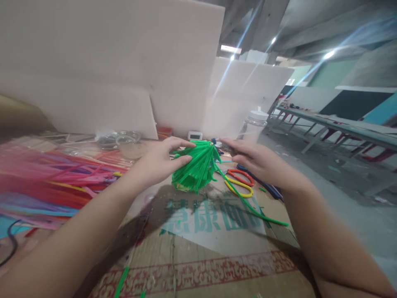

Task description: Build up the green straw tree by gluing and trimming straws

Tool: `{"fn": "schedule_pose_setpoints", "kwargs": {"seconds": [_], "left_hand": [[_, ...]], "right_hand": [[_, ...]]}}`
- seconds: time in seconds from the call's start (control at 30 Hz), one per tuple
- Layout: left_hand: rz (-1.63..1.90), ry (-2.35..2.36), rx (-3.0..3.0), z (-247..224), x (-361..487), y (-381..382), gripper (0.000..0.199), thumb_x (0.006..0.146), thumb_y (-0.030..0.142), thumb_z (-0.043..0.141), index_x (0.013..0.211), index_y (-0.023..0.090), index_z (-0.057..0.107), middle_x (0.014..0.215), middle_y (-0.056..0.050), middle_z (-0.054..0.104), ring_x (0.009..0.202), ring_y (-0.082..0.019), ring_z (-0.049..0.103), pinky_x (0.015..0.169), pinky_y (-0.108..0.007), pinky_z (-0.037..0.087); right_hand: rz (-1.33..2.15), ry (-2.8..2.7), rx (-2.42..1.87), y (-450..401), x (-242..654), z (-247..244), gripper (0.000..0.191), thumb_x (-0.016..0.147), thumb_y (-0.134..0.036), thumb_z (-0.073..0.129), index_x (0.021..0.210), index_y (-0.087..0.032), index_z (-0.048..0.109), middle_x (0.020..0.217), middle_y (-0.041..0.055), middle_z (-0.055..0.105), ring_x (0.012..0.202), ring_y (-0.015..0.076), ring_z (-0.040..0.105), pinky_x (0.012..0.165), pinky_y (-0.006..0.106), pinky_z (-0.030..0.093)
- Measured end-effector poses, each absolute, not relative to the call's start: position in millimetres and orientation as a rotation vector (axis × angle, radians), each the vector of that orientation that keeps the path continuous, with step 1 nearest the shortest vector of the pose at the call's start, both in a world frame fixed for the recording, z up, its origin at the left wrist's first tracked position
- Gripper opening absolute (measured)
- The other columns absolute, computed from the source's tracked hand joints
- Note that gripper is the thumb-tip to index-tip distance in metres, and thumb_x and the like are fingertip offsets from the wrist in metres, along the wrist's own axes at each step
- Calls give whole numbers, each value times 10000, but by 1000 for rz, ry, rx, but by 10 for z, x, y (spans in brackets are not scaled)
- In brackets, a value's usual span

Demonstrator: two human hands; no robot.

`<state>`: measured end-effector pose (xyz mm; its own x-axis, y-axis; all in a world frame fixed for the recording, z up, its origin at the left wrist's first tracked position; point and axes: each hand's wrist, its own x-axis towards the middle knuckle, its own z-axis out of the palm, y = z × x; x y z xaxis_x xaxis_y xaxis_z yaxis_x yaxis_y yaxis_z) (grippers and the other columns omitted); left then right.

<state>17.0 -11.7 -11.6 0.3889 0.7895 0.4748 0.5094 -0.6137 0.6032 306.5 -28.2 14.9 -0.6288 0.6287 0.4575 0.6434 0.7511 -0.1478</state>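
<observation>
A cone-shaped bundle of green pipe cleaners [195, 167] lies tilted above the cardboard, its point toward the right and its wide end toward the lower left. My left hand [156, 161] grips its upper left side between the thumb and the fingers. One long green pipe cleaner [245, 203] trails from the point down to the right. Just right of the point, my right hand [257, 159] has its fingers stretched out and holds nothing. Below that hand lie scissors with a red and a yellow handle loop [240, 188].
Many coloured pipe cleaners [62, 182] are heaped at the left. A clear bottle with a white lid [256, 122] stands behind my right hand. Near the white boards [124, 62] sits a small white digital device [195, 135]. Printed cardboard [204, 240] covers the worktop, with green scraps on it.
</observation>
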Motion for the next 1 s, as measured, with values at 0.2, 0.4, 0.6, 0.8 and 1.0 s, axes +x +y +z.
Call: {"fn": "schedule_pose_setpoints", "kwargs": {"seconds": [0.2,0.4,0.6,0.8,1.0], "left_hand": [[1126,1056,2338,-151,223,-139,324,883,357,604,1165,219,684,1221,-57,674,1143,-225,616,1045,-417,460],[1133,1055,2379,-158,257,-167,314,890,339,589,1171,230,676,1239,-49,663,1184,-224,602,1069,-409,454],[1131,1068,2384,-152,258,-169,313,891,344,585,1171,236,674,1233,-49,665,1169,-225,609,1065,-407,459],[1119,1064,2404,-129,264,-188,308,891,324,575,1167,224,668,1238,-57,656,1188,-220,596,1084,-403,438],[1120,1044,2409,-134,258,-189,309,899,322,571,1176,221,662,1253,-65,646,1207,-216,585,1096,-402,426]], "right_hand": [[-553,-2396,-733,-368,2885,121,273,993,-326,545,1195,-272,720,922,61,717,825,183,612,738,326,439],[-809,-2444,-731,-485,2775,119,237,1006,-311,520,1149,-230,690,913,53,712,822,183,567,739,324,390],[-1005,-2466,-669,-467,2770,67,149,989,-243,550,1080,-242,667,860,24,693,789,184,527,713,335,335],[-1057,-2477,-647,-450,2756,59,157,993,-233,539,1108,-229,647,861,27,680,778,189,497,701,340,312],[-1098,-2467,-652,-460,2748,61,158,996,-235,532,1101,-231,650,864,27,691,785,191,495,702,344,309]]}}
